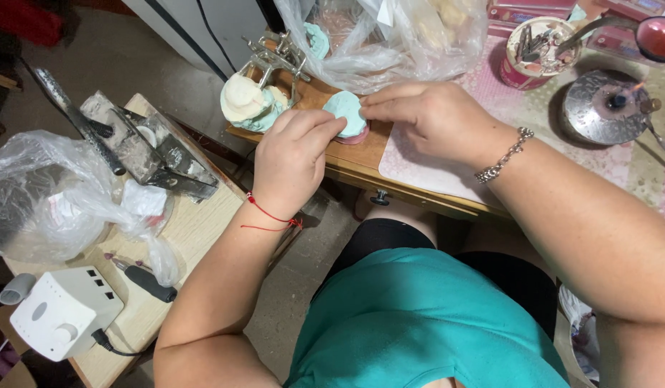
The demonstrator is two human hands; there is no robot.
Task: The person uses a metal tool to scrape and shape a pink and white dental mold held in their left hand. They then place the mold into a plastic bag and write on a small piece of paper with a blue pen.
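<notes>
A pale green plaster cast (345,109) with a pink base lies on the wooden table edge (361,164). My left hand (293,154), a red thread around its wrist, touches the cast's left side with its fingertips. My right hand (429,116), with a silver bracelet on its wrist, presses on the cast's right side from above. Both hands hold the cast between them.
A metal articulator with cream and green casts (252,97) stands left of the cast. A clear plastic bag (390,36) lies behind. A tool cup (537,50) and a lit burner (609,104) stand at right. The side table holds a white motor unit (59,312), a handpiece (149,282) and metal tools (142,151).
</notes>
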